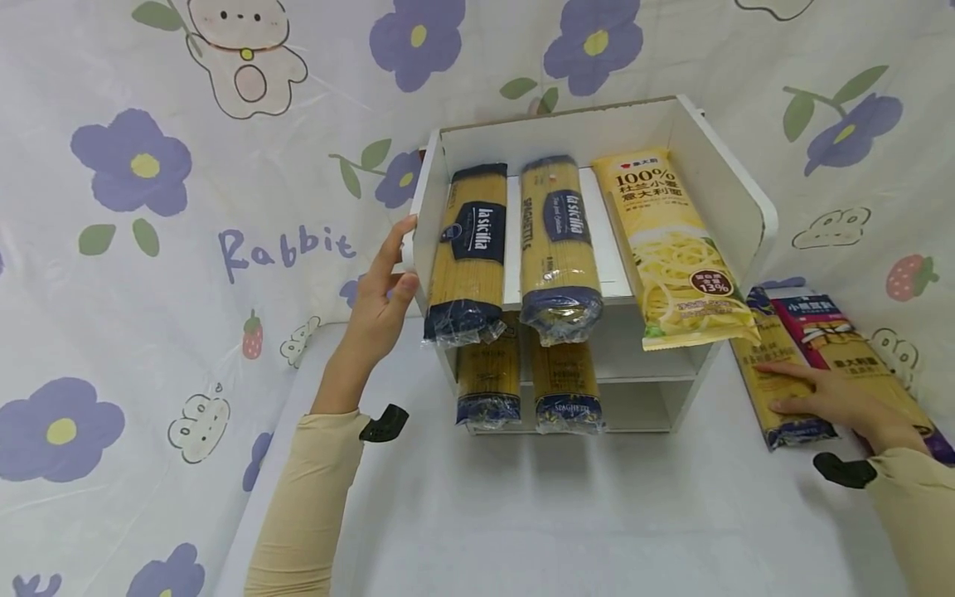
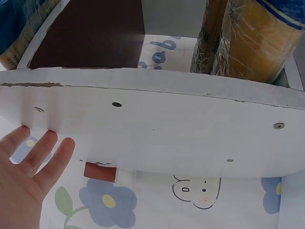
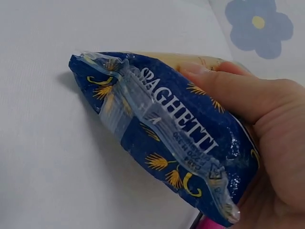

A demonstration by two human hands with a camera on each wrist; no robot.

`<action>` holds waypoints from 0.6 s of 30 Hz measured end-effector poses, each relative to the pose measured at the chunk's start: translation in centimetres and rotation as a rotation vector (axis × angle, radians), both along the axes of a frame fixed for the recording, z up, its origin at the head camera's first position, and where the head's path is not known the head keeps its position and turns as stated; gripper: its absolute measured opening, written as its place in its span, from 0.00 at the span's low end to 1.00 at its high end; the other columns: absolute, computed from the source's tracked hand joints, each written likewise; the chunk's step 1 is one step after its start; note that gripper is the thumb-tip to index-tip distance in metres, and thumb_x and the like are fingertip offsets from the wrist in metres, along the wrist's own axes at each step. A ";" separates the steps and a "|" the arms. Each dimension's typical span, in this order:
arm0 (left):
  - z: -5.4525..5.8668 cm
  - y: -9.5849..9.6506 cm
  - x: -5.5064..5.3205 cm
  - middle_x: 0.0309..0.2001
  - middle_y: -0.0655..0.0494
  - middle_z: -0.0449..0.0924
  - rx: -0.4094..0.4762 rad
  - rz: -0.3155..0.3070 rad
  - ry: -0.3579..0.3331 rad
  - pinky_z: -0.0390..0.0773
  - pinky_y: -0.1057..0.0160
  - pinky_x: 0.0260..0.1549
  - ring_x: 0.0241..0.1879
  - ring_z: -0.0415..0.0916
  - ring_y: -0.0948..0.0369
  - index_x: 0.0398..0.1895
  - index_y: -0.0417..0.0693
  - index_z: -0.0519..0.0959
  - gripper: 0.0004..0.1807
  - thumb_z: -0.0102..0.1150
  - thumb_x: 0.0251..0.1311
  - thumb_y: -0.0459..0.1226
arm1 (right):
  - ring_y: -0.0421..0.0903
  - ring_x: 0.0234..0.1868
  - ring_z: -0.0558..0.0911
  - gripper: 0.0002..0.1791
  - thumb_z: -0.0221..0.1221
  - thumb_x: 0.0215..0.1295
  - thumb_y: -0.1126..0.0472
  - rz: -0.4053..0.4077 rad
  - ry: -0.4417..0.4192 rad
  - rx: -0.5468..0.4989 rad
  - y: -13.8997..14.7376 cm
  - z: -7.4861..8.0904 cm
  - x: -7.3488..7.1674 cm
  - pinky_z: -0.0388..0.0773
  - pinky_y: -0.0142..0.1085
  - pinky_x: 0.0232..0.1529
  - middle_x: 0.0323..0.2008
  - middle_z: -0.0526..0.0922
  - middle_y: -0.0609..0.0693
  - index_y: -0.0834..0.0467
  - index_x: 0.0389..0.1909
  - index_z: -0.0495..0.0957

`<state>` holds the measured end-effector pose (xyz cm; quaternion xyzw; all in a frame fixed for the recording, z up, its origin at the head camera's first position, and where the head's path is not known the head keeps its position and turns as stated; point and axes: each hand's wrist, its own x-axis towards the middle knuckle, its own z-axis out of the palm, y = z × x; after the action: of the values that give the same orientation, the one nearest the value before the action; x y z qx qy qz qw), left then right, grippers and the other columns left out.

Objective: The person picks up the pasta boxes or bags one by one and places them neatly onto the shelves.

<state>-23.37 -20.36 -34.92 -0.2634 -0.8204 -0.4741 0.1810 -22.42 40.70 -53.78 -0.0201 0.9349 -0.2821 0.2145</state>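
Note:
My left hand (image 1: pixel 380 311) touches the outer left side of a white shelf unit (image 1: pixel 719 186). In the left wrist view its fingers (image 2: pixel 59 157) are extended, with tips against the white panel. Off to the right of the unit, my right hand (image 1: pixel 843 402) grips a spaghetti pack (image 1: pixel 768 340) on the white surface. The right wrist view shows the pack's blue end (image 3: pixel 162 124) marked SPAGHETTI, with the thumb over its upper face. The other fingers are mostly hidden behind it. A second pasta pack (image 1: pixel 884 373) with a red and blue label lies beside it.
On the top shelf lie two blue-labelled spaghetti packs (image 1: pixel 470 257) (image 1: pixel 563 257) and a yellow pasta bag (image 1: pixel 679 257). Two more packs (image 1: pixel 488 369) (image 1: pixel 563 373) rest on the level below. A flower-printed cloth (image 1: pixel 298 149) hangs behind.

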 end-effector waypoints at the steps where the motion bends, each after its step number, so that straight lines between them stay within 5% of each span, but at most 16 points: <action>1: 0.0 0.0 0.0 0.59 0.42 0.72 0.002 -0.002 0.002 0.82 0.40 0.49 0.50 0.81 0.42 0.77 0.69 0.53 0.47 0.36 0.57 0.76 | 0.79 0.58 0.56 0.50 0.60 0.61 0.34 -0.008 -0.012 -0.013 -0.1 0.0 -0.1 0.56 0.71 0.51 0.68 0.49 0.79 0.50 0.77 0.51; 8: 0.0 -0.3 -0.1 0.60 0.41 0.72 0.008 -0.004 0.006 0.82 0.39 0.49 0.50 0.80 0.43 0.77 0.68 0.52 0.47 0.37 0.57 0.76 | 0.78 0.60 0.56 0.48 0.58 0.62 0.33 -0.022 -0.044 -0.068 -0.4 -0.3 -0.6 0.58 0.72 0.52 0.70 0.48 0.78 0.48 0.77 0.52; 18: 0.1 -0.2 0.0 0.65 0.45 0.70 -0.003 -0.002 -0.007 0.82 0.41 0.49 0.51 0.80 0.43 0.77 0.69 0.53 0.47 0.37 0.56 0.76 | 0.76 0.57 0.63 0.46 0.54 0.66 0.32 -0.066 0.038 -0.057 -0.5 -0.9 0.6 0.60 0.71 0.50 0.68 0.54 0.81 0.50 0.77 0.50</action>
<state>-23.33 -20.58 -34.86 -0.2626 -0.8216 -0.4740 0.1771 -21.80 40.20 -54.72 -0.0007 0.9305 -0.3153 0.1866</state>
